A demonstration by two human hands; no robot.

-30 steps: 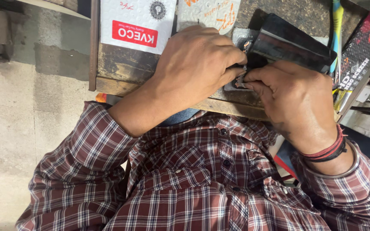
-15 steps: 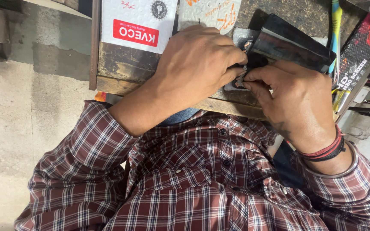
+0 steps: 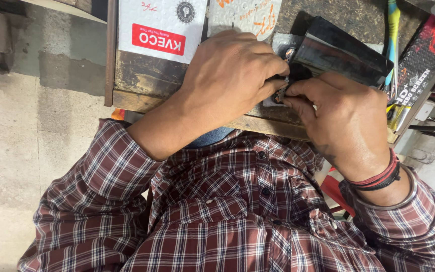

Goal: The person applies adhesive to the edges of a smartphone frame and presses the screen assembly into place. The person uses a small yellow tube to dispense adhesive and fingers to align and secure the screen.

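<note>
A small dark part (image 3: 284,91), mostly hidden by fingers, sits at the wooden workbench (image 3: 142,80) edge. The left hand (image 3: 227,80) and right hand (image 3: 346,123), curled knuckles-up, both pinch it beside a black phone (image 3: 346,53).

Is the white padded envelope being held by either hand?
No, the white padded envelope lies untouched on the wooden bench; both hands pinch a small dark part.
</note>
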